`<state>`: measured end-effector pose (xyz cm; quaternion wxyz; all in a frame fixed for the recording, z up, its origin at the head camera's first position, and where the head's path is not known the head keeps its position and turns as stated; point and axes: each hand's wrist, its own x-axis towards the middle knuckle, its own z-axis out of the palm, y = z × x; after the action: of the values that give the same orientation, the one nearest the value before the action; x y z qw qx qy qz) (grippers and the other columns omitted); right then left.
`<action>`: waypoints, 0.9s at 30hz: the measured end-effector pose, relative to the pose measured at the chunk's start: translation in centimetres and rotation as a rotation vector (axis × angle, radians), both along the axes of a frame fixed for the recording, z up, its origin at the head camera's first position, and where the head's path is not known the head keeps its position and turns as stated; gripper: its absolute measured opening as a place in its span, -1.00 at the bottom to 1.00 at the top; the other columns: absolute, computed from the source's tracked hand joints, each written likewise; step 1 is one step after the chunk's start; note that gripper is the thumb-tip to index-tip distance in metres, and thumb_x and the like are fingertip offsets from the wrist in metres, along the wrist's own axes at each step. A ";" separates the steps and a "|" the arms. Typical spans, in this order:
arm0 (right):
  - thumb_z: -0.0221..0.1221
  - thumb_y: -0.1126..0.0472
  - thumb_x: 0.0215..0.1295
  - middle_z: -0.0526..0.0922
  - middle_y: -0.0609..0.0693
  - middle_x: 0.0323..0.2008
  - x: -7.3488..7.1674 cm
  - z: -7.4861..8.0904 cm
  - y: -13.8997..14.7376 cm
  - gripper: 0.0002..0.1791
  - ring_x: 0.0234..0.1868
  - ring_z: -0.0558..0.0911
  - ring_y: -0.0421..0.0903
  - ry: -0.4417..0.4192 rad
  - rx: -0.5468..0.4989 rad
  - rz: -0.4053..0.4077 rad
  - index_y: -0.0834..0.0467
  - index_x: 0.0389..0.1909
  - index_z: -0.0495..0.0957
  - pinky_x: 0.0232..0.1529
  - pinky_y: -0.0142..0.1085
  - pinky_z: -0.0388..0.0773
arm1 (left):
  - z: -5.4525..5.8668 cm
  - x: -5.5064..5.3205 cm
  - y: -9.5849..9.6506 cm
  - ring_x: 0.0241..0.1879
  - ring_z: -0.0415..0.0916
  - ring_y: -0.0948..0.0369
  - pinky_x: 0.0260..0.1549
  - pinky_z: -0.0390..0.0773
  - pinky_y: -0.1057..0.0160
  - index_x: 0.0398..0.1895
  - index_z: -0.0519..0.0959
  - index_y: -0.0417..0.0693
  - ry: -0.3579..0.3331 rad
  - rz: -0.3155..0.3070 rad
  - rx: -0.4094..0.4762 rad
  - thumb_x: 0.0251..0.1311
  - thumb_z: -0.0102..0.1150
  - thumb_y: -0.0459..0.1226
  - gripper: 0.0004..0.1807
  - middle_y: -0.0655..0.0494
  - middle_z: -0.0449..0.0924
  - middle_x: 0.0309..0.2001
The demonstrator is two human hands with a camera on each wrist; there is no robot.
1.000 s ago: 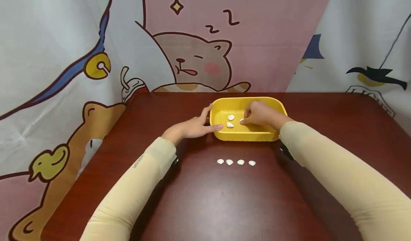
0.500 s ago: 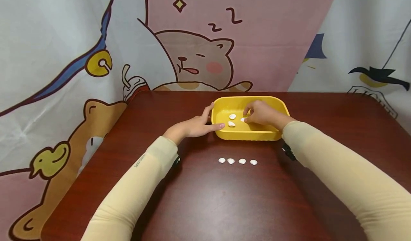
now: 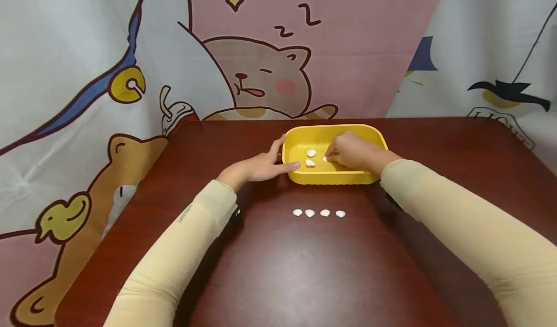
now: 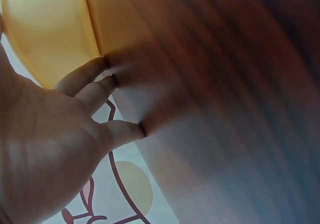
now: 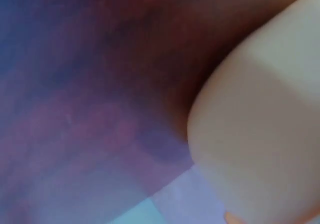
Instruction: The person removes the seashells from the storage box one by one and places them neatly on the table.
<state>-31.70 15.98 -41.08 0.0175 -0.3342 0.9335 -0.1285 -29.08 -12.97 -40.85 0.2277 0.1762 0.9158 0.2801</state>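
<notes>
A yellow plastic bin [image 3: 335, 177] stands on the table, with two white seashells [image 3: 311, 153] lying on its floor at the left. Inside it, my right hand [image 3: 353, 152] pinches another small white seashell [image 3: 324, 158] between thumb and fingertips, low over the floor. My left hand [image 3: 263, 166] rests against the bin's left end, fingers spread and fairly straight, thumb over the front corner of the rim. In the left wrist view, fingertips [image 4: 135, 129] of that hand touch the tabletop beside the bin. A pale blurred shape fills much of the right wrist view; the right hand's fingers are hidden there.
Several white seashells [image 3: 325, 213] lie in a row on the dark red-brown table [image 3: 304, 278] in front of the bin. A printed cartoon cloth [image 3: 357, 51] hangs behind the table's far edge and along its left side.
Inside the bin, my right hand's fingers have closed together on the shell. The left hand keeps its place on the bin. The head view has shifted slightly.
</notes>
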 end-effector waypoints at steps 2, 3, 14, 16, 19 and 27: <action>0.32 0.31 0.43 0.87 0.10 -0.21 -0.2 0.1 0.1 -0.86 -0.15 0.77 0.01 0.011 0.031 0.053 0.22 -0.17 0.85 0.02 -0.01 0.73 | 0.0 0.0 -0.1 0.70 0.08 -0.04 0.64 0.13 -0.18 0.72 -0.51 0.43 -0.007 -0.002 -0.003 0.23 0.05 0.56 0.29 -0.12 0.09 0.71; 0.31 0.32 0.43 0.85 0.07 -0.25 -0.3 0.1 0.1 -0.86 -0.20 0.75 -0.01 0.018 0.048 0.079 0.21 -0.19 0.85 -0.02 -0.04 0.72 | 0.0 0.0 -0.1 0.70 0.07 -0.03 0.65 0.12 -0.18 0.72 -0.51 0.43 -0.010 -0.004 -0.003 0.22 0.05 0.56 0.29 -0.12 0.08 0.71; 0.23 0.27 0.51 0.55 -0.01 -0.47 -0.6 1.0 -0.8 -0.76 -0.43 0.49 -0.10 0.047 0.229 0.244 0.16 -0.42 0.72 -0.26 -0.16 0.56 | 0.2 0.1 -0.1 0.71 0.05 -0.03 0.65 0.11 -0.17 0.72 -0.50 0.43 -0.018 0.001 -0.004 0.21 0.05 0.57 0.30 -0.11 0.09 0.71; 0.25 0.26 0.50 0.56 0.00 -0.47 -0.7 0.9 -0.9 -0.78 -0.42 0.48 -0.09 0.026 0.201 0.239 0.18 -0.39 0.74 -0.26 -0.17 0.54 | 0.2 0.1 -0.2 0.71 0.05 -0.03 0.65 0.12 -0.17 0.73 -0.49 0.41 -0.019 0.005 -0.006 0.20 0.05 0.57 0.30 -0.11 0.10 0.71; 0.31 0.29 0.45 0.70 0.06 -0.39 -1.0 0.4 -0.8 -0.87 -0.35 0.57 -0.07 -0.024 0.083 0.173 0.23 -0.24 0.81 -0.19 -0.15 0.58 | 0.2 0.2 -0.1 0.71 0.04 -0.05 0.65 0.11 -0.19 0.73 -0.48 0.41 -0.023 0.012 -0.010 0.20 0.06 0.57 0.30 -0.11 0.08 0.71; 0.39 0.30 0.36 0.71 0.05 -0.32 -1.6 -0.9 -0.3 -0.76 -0.26 0.52 -0.08 -0.343 -0.248 -0.112 0.22 0.01 0.81 -0.22 -0.29 0.43 | 0.4 0.2 0.0 0.71 0.05 -0.05 0.65 0.12 -0.19 0.73 -0.48 0.40 -0.020 0.003 -0.004 0.23 0.05 0.56 0.28 -0.12 0.06 0.72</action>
<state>-33.33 15.71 -41.95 0.1277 -0.2545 0.9111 -0.2980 -28.93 -12.94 -40.48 0.2367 0.1716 0.9143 0.2805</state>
